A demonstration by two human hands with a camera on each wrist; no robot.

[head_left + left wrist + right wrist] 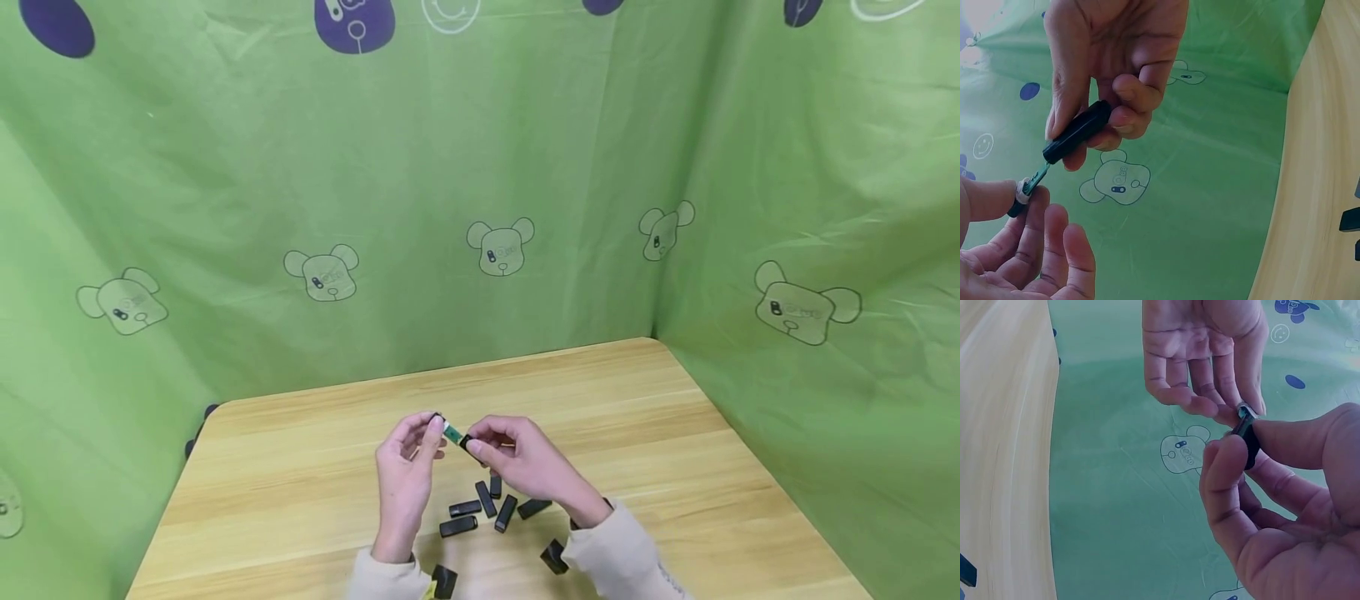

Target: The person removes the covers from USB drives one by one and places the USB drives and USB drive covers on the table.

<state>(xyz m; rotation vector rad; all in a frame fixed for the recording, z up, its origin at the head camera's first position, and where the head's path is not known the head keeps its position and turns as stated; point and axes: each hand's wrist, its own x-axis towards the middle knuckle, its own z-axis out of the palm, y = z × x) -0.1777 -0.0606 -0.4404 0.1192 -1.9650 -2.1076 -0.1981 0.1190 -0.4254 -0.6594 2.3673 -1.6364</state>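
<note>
A slim green circuit board (453, 434), like the inside of a USB stick, spans the gap between my two hands above the table. Its far end, with a white and black part, is pinched between the thumb and fingers of my left hand (405, 475). My right hand (528, 458) grips an oblong black casing (1077, 132) with thumb and fingertips. In the left wrist view the board goes into the casing's lower end, and part of it shows between the hands. The remaining left fingers are loosely bent, apart from the board.
Several black stick-shaped casings (458, 526) lie loosely grouped on the wooden table (300, 467) below my hands. Black blocks (553, 557) show beside each sleeve near the front. A green patterned curtain (420, 167) stands behind the table and along its sides.
</note>
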